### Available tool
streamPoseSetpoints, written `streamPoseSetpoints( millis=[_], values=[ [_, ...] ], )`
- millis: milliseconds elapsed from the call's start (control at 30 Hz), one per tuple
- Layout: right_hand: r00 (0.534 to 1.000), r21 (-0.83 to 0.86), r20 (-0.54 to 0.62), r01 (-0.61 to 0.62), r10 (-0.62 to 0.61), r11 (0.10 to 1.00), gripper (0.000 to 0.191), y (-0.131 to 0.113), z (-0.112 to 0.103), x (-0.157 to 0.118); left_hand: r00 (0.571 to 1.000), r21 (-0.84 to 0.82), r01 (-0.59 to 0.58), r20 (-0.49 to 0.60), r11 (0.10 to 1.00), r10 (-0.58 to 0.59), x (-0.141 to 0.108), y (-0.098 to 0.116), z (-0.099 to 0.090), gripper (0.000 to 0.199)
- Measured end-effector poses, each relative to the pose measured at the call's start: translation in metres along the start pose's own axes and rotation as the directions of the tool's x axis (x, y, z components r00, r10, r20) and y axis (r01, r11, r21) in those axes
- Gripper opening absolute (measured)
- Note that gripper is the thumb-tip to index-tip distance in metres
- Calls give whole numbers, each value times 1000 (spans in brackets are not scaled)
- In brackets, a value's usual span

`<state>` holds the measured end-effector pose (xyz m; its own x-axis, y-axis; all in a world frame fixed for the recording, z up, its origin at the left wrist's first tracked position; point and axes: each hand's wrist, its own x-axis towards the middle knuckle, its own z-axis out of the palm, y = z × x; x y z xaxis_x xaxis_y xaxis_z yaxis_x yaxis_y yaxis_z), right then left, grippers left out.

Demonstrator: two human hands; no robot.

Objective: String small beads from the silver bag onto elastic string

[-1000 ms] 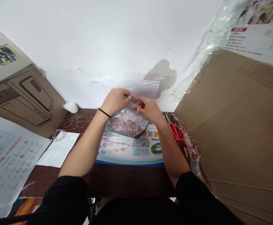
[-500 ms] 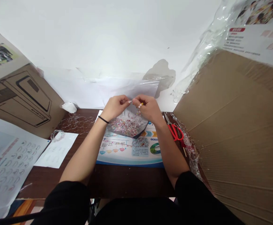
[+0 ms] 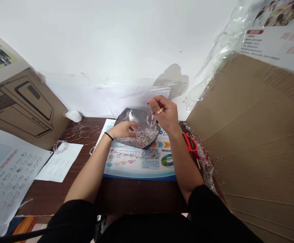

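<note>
My right hand (image 3: 166, 113) is raised above the dark bead tray (image 3: 123, 116), its fingertips pinched on a clear thread. Below those fingers hangs a beaded string (image 3: 148, 122), a loop of small pale and coloured beads. White and yellow beads show against the fingers of this hand. Low over the tray, my left hand (image 3: 125, 130) has its thumb and fingers curved and apart, with the fingertips close to the loose beads (image 3: 143, 139). I see nothing held in it. A black band circles the left wrist.
Red-handled scissors (image 3: 191, 142) lie right of my right forearm, by a large cardboard box (image 3: 258, 135). At left are tangled clear thread (image 3: 82, 133), a bead bracelet (image 3: 61, 146) on white paper, and another carton (image 3: 23, 104). A printed sheet (image 3: 137, 172) lies under the tray.
My left hand has left the right hand and come down to the beads in the tray, its fingers parting. The right hand has risen slightly, with the beaded string now hanging in view.
</note>
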<state>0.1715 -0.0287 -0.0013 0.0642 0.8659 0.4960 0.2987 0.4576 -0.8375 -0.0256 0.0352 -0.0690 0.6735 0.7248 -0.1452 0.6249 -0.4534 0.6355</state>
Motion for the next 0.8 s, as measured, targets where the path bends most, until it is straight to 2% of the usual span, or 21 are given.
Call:
streamPoseSetpoints(
  millis=[67,100,200,267,367,467,567,700,800],
  values=[
    [998,-33,58,-2,4,999,24,0,0,0,997,-64,-77,-5,995,77,-2,6,2,55],
    [996,-53,89,-4,9,999,24,1,1,0,992,-109,-123,-15,986,122,-3,10,3,54],
    [989,-102,140,-29,43,994,25,2,2,1,974,-235,-225,-43,945,222,-4,18,8,31],
    [991,-98,122,-50,62,994,26,2,1,1,974,-250,-224,-76,942,212,-3,17,10,26],
    [998,-65,32,-57,59,996,28,2,-3,2,984,-163,-149,-122,975,129,0,8,12,29],
    [998,-56,-60,-38,34,998,32,2,-6,2,990,-77,-128,-63,989,123,2,-1,13,28],
    [994,-49,-102,-49,44,998,38,2,-8,2,991,31,-131,-30,991,132,5,-5,11,27],
    [984,-40,-163,-83,76,996,40,1,-5,2,967,161,-182,-148,970,206,8,0,-1,27],
    [991,-42,-117,-77,72,996,34,3,0,2,936,179,-211,-248,961,251,3,15,-14,29]
  ],
)
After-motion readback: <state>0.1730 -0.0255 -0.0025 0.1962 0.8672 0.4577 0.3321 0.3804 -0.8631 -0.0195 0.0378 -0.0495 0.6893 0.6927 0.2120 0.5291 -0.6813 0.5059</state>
